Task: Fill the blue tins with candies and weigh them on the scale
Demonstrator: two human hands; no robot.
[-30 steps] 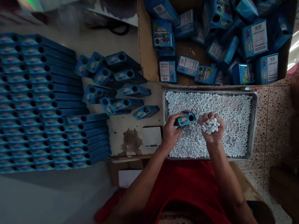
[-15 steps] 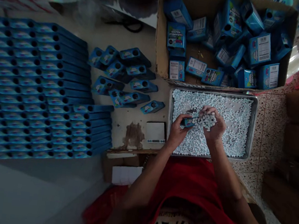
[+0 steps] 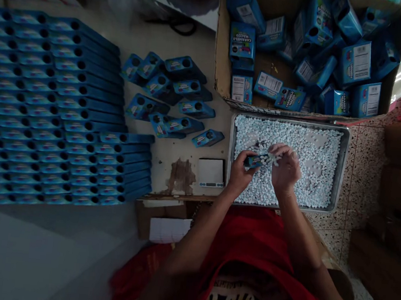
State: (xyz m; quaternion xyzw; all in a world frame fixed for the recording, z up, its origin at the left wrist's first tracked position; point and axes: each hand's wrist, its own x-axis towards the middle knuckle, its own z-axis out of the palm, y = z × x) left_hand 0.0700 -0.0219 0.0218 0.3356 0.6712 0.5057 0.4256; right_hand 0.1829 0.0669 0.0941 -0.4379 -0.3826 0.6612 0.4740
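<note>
My left hand (image 3: 240,172) grips a small blue candy box (image 3: 255,161) over the metal tray (image 3: 341,174), its open end turned to the right. Just beside that end, my right hand (image 3: 285,171) is cupped and tilted toward the box. A few small white candies (image 3: 274,158) lie at its fingers and spill at the box's mouth. Beneath both hands a layer of loose white candies (image 3: 317,181) covers most of the tray. How full the held box is, I cannot tell.
Behind the tray stands a cardboard carton (image 3: 225,71) of jumbled blue boxes. Several loose boxes (image 3: 192,87) lie left of it, beyond a small white scale (image 3: 211,172). Long stacked rows of blue boxes (image 3: 60,116) fill the left. Black scissors (image 3: 181,25) rest at the back.
The heap of candies in my right palm has shrunk to a few, and that hand has turned further toward the box. My left hand keeps its hold. The whole view has shifted slightly.
</note>
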